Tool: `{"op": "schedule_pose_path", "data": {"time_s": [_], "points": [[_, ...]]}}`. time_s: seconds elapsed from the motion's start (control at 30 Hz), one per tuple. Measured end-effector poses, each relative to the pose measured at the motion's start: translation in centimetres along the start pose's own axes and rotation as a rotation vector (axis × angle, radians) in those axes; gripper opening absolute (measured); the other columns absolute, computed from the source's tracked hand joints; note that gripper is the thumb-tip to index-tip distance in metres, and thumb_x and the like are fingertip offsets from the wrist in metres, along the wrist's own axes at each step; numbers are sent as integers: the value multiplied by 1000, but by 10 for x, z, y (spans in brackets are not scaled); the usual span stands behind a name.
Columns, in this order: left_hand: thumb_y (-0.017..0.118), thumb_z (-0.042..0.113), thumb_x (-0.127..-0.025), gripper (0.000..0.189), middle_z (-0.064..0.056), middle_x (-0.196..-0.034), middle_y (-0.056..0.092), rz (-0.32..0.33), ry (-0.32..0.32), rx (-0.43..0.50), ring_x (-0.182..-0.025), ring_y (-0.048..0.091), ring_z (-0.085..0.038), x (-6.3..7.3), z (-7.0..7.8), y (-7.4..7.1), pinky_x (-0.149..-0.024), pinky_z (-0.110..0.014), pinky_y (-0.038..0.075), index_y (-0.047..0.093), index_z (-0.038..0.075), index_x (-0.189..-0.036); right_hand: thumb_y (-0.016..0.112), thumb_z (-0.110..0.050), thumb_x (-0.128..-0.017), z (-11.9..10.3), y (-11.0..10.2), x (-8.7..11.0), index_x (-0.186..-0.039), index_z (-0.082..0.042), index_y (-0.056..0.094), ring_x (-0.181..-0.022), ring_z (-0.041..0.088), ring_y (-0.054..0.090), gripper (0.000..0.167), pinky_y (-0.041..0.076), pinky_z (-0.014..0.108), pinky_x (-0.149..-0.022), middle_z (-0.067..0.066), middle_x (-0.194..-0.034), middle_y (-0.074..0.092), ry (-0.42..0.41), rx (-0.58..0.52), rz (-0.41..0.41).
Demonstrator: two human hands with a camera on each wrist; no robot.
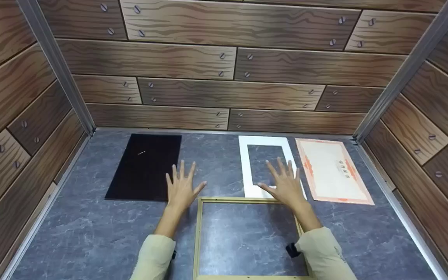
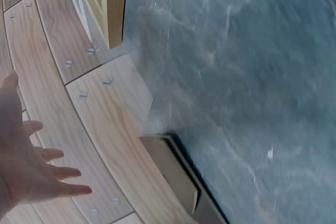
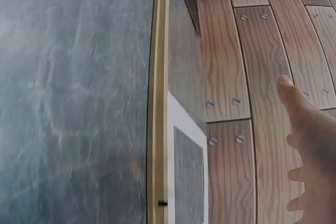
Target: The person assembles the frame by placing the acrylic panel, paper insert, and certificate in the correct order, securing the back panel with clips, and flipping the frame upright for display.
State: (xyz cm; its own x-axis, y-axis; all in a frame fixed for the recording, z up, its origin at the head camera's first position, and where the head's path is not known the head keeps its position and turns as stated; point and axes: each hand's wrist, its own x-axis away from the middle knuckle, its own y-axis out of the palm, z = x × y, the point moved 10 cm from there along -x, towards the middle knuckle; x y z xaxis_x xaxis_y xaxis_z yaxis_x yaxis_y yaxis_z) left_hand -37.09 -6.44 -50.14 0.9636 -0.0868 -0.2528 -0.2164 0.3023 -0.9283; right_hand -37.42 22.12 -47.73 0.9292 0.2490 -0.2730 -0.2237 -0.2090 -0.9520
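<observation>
Both hands are held out with fingers spread and hold nothing. In the head view the left hand (image 1: 181, 189) is over the right edge of a black rectangular panel (image 1: 142, 167). My right hand (image 1: 285, 184) is over the lower part of a white mat board (image 1: 243, 167) with a rectangular window. Between the forearms lies a gold picture frame (image 1: 198, 237), seen without a backing; the right forearm crosses its far right corner. The wrist views show the left hand (image 2: 31, 156) and right hand (image 3: 315, 150) raised above the table surface.
A certificate-like sheet (image 1: 333, 171) with an orange border lies right of the mat board. The grey marbled table (image 1: 72, 241) is bounded by wood-print walls (image 1: 224, 62) at the back and both sides, with metal posts (image 1: 58, 70) in the corners.
</observation>
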Motion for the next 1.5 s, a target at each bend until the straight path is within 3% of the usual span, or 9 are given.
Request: {"op": "schedule_pose_path", "data": {"time_s": [0.37,0.67,0.83,1.1,1.3,1.5], "points": [[55,44,-88,60,-22,-137,38,-17,-35,56,-122,36,-43,-18,-2,7,-95,-54,33,45,9,-136,52,-62,-81,-28,16,-22,-144,-15,34,-130,50,12,81,10,62,-101,21,-146,23,-23,-50,-93],[64,33,-85,50,-22,-129,46,-36,-57,64,-110,48,-40,-13,-15,26,-86,-50,41,55,5,-125,60,-49,-83,-47,47,-33,-139,-9,40,-131,46,15,72,14,60,-102,23,-142,30,-16,-114,-150],[68,29,-82,50,-23,-124,50,-47,-69,55,-108,49,-40,-9,-22,33,-85,-48,43,56,1,-122,62,-38,-85,-64,60,-40,-131,-2,48,-128,45,24,60,20,58,-101,23,-137,38,-18,-159,-154],[68,28,-83,54,-26,-124,48,-119,-103,56,-111,45,-42,-7,-23,47,-86,-47,43,53,-5,-122,63,-27,-86,-89,84,-43,-122,-1,56,-119,40,41,45,31,52,-98,20,-125,50,-57,-224,-160],[69,26,-80,54,-28,-118,50,-89,-87,72,-107,47,-43,-4,-21,51,-87,-48,41,54,-7,-120,63,-24,-86,-94,103,-38,-117,-4,60,-113,37,47,37,37,50,-91,20,-122,52,-65,-225,-201],[72,23,-78,52,-29,-109,50,-53,-113,86,-104,46,-42,-3,-22,52,-86,-48,42,55,-10,-114,65,-23,-84,-94,105,-36,-113,-5,62,-109,35,50,34,40,49,-87,17,-118,55,-68,-207,-164]]}}
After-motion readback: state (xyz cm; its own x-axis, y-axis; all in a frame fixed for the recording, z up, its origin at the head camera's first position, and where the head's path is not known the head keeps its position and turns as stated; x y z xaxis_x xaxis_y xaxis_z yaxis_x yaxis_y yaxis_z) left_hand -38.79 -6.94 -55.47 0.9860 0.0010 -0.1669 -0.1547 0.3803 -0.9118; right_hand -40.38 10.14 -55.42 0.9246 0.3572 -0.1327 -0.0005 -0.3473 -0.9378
